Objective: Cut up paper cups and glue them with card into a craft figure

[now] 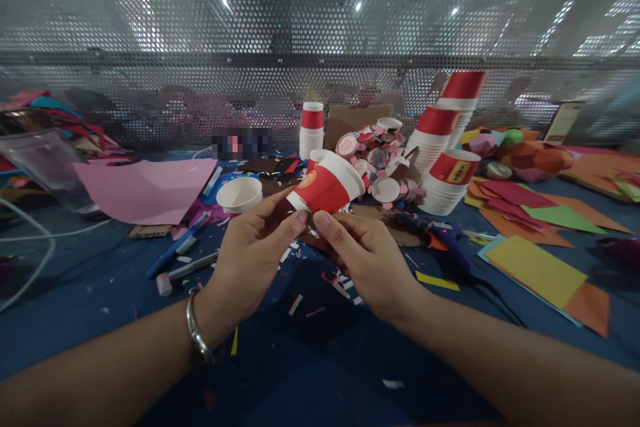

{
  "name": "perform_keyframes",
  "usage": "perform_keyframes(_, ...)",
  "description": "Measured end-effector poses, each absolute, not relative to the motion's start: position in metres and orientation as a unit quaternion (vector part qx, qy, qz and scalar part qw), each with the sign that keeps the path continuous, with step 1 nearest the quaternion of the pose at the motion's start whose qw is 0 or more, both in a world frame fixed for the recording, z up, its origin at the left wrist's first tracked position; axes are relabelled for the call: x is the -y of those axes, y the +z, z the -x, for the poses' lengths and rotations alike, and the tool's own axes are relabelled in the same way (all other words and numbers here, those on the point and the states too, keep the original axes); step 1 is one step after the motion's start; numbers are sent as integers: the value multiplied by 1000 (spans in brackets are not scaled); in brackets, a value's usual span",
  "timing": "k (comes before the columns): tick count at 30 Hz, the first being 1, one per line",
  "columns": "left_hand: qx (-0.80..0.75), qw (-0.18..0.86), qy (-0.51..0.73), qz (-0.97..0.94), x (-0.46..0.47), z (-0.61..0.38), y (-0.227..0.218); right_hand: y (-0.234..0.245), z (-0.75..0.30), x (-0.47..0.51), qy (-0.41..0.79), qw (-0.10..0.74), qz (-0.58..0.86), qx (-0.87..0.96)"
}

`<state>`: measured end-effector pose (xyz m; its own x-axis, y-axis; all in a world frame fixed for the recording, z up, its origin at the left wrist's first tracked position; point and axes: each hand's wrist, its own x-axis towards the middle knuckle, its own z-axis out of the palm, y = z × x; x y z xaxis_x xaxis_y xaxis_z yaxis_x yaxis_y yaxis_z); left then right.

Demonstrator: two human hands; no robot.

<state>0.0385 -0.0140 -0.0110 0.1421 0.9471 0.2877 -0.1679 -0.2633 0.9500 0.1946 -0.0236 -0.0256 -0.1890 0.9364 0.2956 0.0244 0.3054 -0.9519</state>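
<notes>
A red and white paper cup (325,185) is held up in front of me, tilted on its side with its mouth to the right. My left hand (255,247) grips it at the base end, thumb along the near side. My right hand (367,253) holds it from below, its thumb tip beside the left thumb. Fingers behind the cup are partly hidden. Just left of it stands a white paper cup (239,195) with its mouth up. Behind the held cup, part of another red and white cup (316,157) shows.
Stacked paper cups (445,180) stand at the right, near a heap of cut cup pieces (375,160). A blue glue gun (450,247) with a cord lies right. Coloured paper (540,267), a pink sheet (150,190), a marker (185,273) and scraps cover the blue table (310,380).
</notes>
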Motion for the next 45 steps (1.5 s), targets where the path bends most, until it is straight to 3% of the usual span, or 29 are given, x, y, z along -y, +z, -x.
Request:
perform_keyframes(7,-374,432,547,-612,14,-37,-15,-28,-194,26,452,509,397,615)
perform_keyframes(33,-413,362,546,-632,15,-34,-13,-26,-196,21,452,494,404,623)
perform_keyframes(38,-443,282,540,-657,11,-32,-12,-26,-197,19,475,480,404,617)
perform_keyframes(45,-442,251,536,-674,8,-28,-14,-25,-199,18,482,484,392,616)
